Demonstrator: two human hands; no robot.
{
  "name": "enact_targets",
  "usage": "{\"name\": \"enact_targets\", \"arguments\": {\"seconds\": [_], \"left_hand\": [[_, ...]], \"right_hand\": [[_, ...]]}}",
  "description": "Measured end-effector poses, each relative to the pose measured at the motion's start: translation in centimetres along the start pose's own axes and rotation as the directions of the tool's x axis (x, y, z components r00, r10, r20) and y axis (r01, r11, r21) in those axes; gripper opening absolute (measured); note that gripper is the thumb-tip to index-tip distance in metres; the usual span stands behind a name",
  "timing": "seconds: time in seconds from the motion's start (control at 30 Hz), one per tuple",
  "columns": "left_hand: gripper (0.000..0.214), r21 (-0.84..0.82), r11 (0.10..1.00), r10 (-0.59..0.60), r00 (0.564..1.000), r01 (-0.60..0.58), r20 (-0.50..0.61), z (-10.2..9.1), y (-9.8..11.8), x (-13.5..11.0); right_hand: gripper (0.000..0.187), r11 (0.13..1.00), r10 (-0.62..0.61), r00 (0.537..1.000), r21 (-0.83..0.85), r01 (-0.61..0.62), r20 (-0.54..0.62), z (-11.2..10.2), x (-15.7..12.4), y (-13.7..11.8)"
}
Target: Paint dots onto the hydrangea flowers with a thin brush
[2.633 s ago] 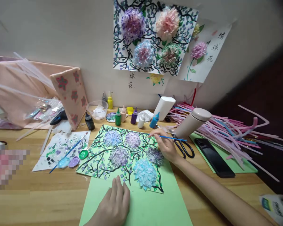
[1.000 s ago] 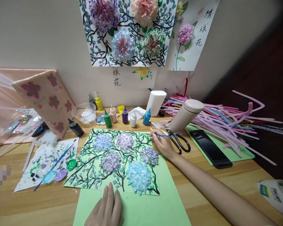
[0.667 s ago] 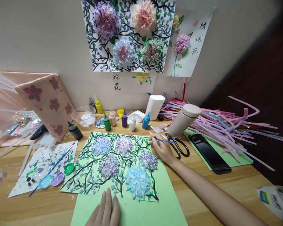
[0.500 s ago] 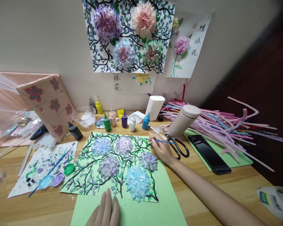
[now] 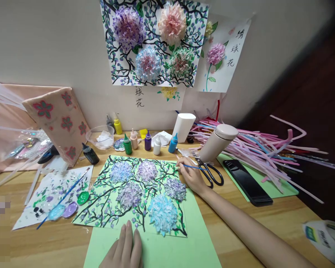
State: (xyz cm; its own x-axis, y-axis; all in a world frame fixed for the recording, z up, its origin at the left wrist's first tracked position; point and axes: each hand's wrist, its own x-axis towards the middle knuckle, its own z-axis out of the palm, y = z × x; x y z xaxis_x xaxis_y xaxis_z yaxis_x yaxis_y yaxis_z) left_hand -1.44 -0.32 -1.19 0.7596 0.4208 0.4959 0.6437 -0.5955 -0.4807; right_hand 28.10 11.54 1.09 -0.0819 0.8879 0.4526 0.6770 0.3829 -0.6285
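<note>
A green sheet painted with black branches and several paper flower balls, the flower picture (image 5: 134, 191), lies on the wooden table. My right hand (image 5: 192, 175) is closed on a thin blue paintbrush (image 5: 195, 167), its tip touching the picture's upper right corner. My left hand (image 5: 124, 248) lies flat with fingers together on a plain green sheet (image 5: 167, 253) just below the picture's front edge.
Small paint bottles (image 5: 147, 142) line the back. Black scissors (image 5: 212, 174), a beige flask (image 5: 218, 142), a black phone (image 5: 247, 176) and a heap of pink strips (image 5: 262, 147) lie right. A paint-spattered paper (image 5: 48, 184) with a second brush and paint caps sits left.
The view has shifted a little; the brush tip keeps working at the picture's upper right corner. My left hand stays pressed flat on the green sheet.
</note>
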Motion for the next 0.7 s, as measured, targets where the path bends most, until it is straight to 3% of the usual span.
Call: {"name": "enact_targets", "arguments": {"seconds": [0.7], "left_hand": [[0.025, -0.02, 1.0, -0.014, 1.0, 0.014, 0.015, -0.09, 0.25, -0.1]], "right_hand": [[0.019, 1.0, 0.012, 1.0, 0.024, -0.012, -0.006, -0.02, -0.11, 0.22]]}}
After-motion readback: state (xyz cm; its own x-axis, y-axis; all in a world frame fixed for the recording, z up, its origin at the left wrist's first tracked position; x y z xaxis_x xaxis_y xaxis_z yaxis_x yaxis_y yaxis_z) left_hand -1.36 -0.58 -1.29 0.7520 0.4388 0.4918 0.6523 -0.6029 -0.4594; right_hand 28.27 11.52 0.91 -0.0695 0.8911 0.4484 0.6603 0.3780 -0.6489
